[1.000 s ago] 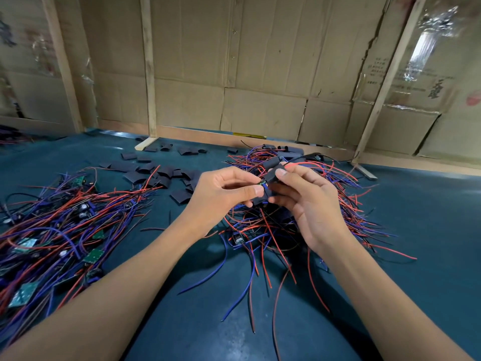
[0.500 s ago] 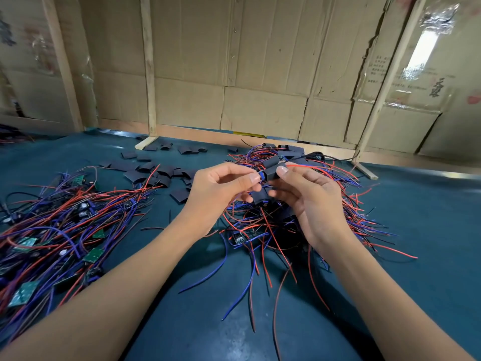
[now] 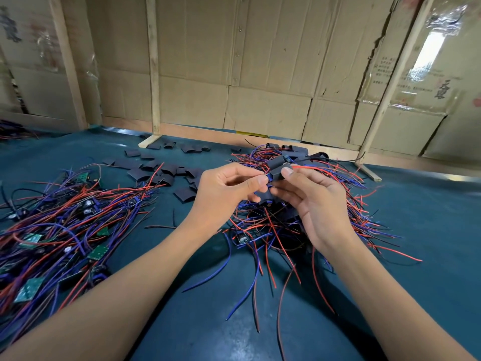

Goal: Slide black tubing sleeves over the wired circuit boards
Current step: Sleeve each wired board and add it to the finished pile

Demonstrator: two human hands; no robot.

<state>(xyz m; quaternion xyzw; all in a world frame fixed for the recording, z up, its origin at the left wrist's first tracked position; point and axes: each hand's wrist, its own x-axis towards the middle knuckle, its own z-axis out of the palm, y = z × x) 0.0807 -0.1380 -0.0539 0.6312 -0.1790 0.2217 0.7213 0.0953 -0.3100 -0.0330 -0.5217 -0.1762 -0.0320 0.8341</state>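
Black sleeve: a short piece of black tubing [image 3: 278,173] is sitting mid-frame, just above centre, raised off the teal table [image 3: 416,256] between both hands.
What's changing: compared with a second ago the hands are riding a bit higher and pulling slightly apart, and a red wire [image 3: 303,167] is now poking out the right end of the sleeve. I'm reading that as the board's leads being through and the sleeve sliding on, so this piece is nearly done.
Left hand: left hand [image 3: 223,194] is pinching with thumb and forefinger closed together on something blue at the sleeve's left mouth. Wire or board edge, can't tell, it's too small.
Right hand: right hand [image 3: 312,201] is clamping the sleeve, thumb tip on its top face, the other fingers curling underneath.
Board: mostly hiding inside the tubing or behind the fingertips, so I'm not seeing how far in it is.
Piles: spare sleeves [image 3: 166,169] are lying scattered upper left of the hands, bare wired boards [image 3: 65,230] are heaping up at left, and the pile of sleeved ones [image 3: 299,220] is sitting right under the hands.
Watch-out: those loose wires could be snagging at the mouth.
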